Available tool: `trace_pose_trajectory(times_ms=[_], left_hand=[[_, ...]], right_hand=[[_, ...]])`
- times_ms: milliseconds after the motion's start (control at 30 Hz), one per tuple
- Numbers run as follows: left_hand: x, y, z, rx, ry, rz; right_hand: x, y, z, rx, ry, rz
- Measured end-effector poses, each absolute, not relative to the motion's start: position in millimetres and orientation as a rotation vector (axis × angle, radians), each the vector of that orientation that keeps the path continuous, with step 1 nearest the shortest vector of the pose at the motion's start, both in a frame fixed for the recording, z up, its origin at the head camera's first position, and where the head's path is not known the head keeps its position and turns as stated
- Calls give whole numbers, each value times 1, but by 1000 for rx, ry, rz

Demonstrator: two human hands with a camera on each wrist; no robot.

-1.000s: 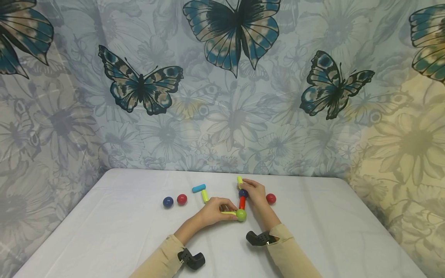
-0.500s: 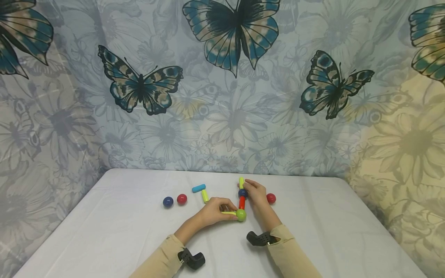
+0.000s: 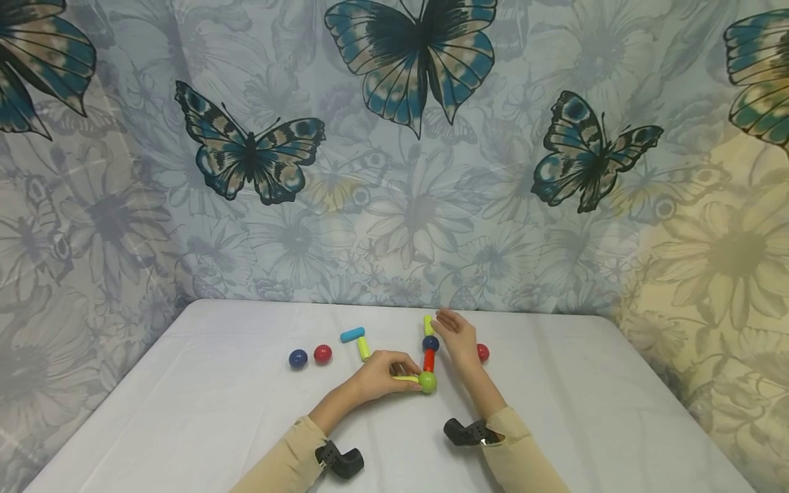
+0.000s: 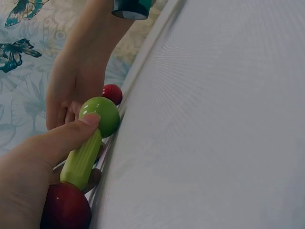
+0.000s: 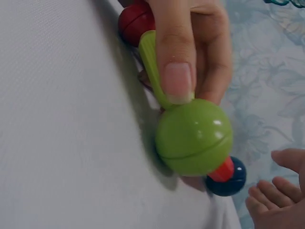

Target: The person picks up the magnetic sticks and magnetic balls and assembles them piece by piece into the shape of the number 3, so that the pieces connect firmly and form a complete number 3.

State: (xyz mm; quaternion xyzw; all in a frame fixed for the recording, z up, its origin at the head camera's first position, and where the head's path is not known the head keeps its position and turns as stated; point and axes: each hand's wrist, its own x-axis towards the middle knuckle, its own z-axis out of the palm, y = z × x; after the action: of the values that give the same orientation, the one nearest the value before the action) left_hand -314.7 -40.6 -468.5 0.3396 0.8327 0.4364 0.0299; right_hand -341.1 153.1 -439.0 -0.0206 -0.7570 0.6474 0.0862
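My left hand (image 3: 381, 375) pinches a yellow-green ribbed rod (image 4: 81, 161), thumb at the green ball (image 3: 427, 382) on its end. At the rod's other end sits a red ball (image 4: 66, 207), hidden under the hand in the head view. From the green ball a red rod (image 3: 429, 360) runs away to a dark blue ball (image 3: 431, 344), followed by a second yellow-green rod (image 3: 428, 325). My right hand (image 3: 457, 335) is just right of that far rod, fingers extended and holding nothing; in the right wrist view its fingers (image 5: 274, 193) are apart from the blue ball.
Left of the hands, a blue ball (image 3: 298, 359) and a red ball (image 3: 322, 354) lie on the white table (image 3: 203, 411). A light-blue rod (image 3: 353, 334) and another yellow-green rod (image 3: 364, 348) lie behind the left hand. One red ball (image 3: 483, 352) is right of the right wrist.
My right hand straightened the far yellow-green rod in line with the blue ball, then let go and moved slightly right and away. The left hand has kept its place and grip.
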Motion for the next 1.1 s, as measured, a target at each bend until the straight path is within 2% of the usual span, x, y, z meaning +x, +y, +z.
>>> trace_pose_trajectory(times_ms=[200,667,933,1100], left_hand=[[-314,-40,-468,1037,2573,1335],[-314,-40,-467,1024,2573,1302],[-313,-40,-467,990,2577,1297],[-314,-40,-468,1012,2579,1292]], right_hand=[[-333,172,-433,31,-2274,1891],[-318,215,-432,8,-2347,1793],[-302,221,-411,-8,-2367,1843],[-313,235,-432,18,-2446,1770]])
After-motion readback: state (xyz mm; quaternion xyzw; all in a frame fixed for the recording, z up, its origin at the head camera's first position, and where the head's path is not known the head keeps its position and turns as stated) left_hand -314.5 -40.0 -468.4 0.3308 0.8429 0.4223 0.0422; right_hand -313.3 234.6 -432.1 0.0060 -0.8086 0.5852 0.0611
